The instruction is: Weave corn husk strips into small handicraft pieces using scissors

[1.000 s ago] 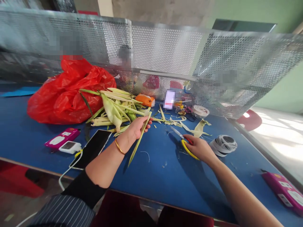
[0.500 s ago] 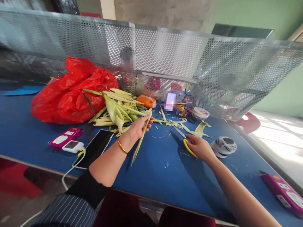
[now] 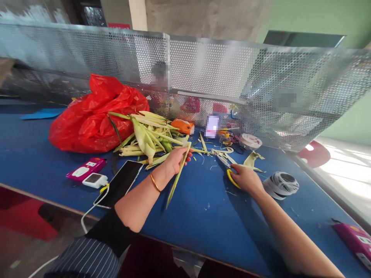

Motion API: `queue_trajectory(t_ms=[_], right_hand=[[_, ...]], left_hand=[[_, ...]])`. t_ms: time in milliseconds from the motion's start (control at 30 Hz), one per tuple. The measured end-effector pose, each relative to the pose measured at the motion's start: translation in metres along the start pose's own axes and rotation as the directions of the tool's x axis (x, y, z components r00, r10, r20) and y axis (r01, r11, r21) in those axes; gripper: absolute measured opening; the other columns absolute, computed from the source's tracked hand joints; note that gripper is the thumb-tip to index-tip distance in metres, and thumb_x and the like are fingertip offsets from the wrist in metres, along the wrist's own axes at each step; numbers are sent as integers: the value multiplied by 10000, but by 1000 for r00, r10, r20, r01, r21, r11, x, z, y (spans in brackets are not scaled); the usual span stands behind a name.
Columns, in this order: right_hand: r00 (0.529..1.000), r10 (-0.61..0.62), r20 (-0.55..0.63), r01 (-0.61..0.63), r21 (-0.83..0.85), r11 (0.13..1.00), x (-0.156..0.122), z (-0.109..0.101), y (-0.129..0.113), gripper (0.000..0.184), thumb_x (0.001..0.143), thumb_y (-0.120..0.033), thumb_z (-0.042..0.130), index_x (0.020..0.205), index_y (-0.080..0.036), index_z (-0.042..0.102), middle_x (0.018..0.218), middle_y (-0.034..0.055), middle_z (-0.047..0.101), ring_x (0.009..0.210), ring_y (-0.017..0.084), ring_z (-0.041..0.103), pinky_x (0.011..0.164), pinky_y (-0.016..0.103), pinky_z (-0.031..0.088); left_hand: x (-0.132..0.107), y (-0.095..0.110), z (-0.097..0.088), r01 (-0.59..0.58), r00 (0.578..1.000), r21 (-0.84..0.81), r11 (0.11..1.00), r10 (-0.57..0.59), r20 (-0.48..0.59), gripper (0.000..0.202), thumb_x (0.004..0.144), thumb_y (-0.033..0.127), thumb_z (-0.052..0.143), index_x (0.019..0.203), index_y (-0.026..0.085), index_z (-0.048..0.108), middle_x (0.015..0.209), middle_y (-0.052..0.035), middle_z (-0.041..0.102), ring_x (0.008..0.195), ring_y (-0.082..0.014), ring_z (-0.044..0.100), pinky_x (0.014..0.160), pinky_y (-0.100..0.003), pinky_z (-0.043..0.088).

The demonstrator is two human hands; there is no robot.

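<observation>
My left hand (image 3: 176, 160) is closed round a long pale-green corn husk strip (image 3: 177, 179), whose pointed end hangs down toward me over the table. In my right hand (image 3: 246, 178) is a pair of scissors (image 3: 231, 175) with a yellow and red handle, the blades aimed forward and left at thin husk scraps (image 3: 216, 151). A heap of corn husks (image 3: 144, 139) lies just beyond and left of my left hand. One wider husk piece (image 3: 252, 159) rests past my right hand.
A red plastic bag (image 3: 98, 116) stands behind the heap, near an orange packet (image 3: 182, 126). At left are a dark phone (image 3: 121, 183), a white cabled device (image 3: 95, 180) and a purple packet (image 3: 87, 169). Tape rolls (image 3: 281, 185) sit at right. A perforated metal screen (image 3: 208, 65) closes the far side.
The view has shifted, so most things appear slightly farther right. My right hand and the scissors have moved a little left and forward over the table, closer to the scraps. My left hand keeps its strip.
</observation>
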State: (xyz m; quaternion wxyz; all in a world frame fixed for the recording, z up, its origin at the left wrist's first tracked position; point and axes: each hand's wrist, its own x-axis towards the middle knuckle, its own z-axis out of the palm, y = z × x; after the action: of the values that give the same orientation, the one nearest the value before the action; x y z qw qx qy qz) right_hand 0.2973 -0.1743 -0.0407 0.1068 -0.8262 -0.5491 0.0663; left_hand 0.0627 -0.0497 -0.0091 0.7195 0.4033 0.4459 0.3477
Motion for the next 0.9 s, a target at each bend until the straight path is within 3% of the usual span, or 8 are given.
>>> queue_trajectory(t_ms=[100,200,400,500,567,633,733,900], right_hand=[[984,-161,75,153,107,983,-11,-2,17,467,855,-377,517,1280,-234,645,1043,60,755,880,252,700,761,319,507],[944,-304,127,294,92,951,-21,6,23,451,851,-314,523,1291,-290,623,1103,22,741,891,226,699,750,299,510],[951,-241,-193,185,-271,945,-11,9,17,487,814,-91,479,1279,-133,619,1114,189,698,1015,324,646,818,417,481],[932,-183,-314,209,53,976,-11,2,-8,339,853,-222,526,1151,-161,676,1109,165,696,942,293,649,797,412,484],[973,-89,-211,187,510,839,-14,2,-34,319,822,-447,603,989,-193,697,911,89,725,797,239,662,707,357,504],[998,-63,-7,42,821,569,-17,8,-60,412,780,-591,597,808,-184,661,731,54,684,694,210,646,586,306,486],[1000,20,-15,9,950,313,-20,20,-83,446,646,-612,729,649,-193,576,597,-13,585,548,133,537,510,258,442],[999,-51,-13,23,982,187,-19,20,-68,392,647,-544,769,684,-174,647,608,-13,601,527,101,491,516,241,422]], left_hand=[[-1,-7,6,10,1000,3,1000,-10,-2,186,845,216,580,690,140,649,607,-8,604,513,-77,548,444,-197,337],[-5,-15,12,25,1000,3,1000,-25,1,159,818,210,612,684,142,664,640,-16,625,548,-82,559,467,-203,350],[-16,-29,25,15,1000,-9,1000,-14,17,118,687,229,743,665,148,660,459,60,443,390,-52,352,418,-221,253],[-20,-39,32,27,998,-62,998,-24,52,239,623,256,790,623,172,567,466,54,484,408,-78,417,455,-234,319],[-23,-48,36,-38,998,-87,995,42,44,306,562,268,830,636,174,548,504,49,529,450,-90,466,497,-240,364],[-25,-56,40,-146,987,-84,986,151,51,364,511,284,862,633,167,540,520,57,529,470,-74,458,506,-225,350],[-29,-62,42,-141,987,-86,986,147,70,401,486,317,878,622,162,534,527,47,542,490,-76,476,512,-222,357],[-34,-57,43,28,987,-65,997,-18,157,321,572,305,836,635,172,551,518,19,568,461,-101,498,481,-240,365]])
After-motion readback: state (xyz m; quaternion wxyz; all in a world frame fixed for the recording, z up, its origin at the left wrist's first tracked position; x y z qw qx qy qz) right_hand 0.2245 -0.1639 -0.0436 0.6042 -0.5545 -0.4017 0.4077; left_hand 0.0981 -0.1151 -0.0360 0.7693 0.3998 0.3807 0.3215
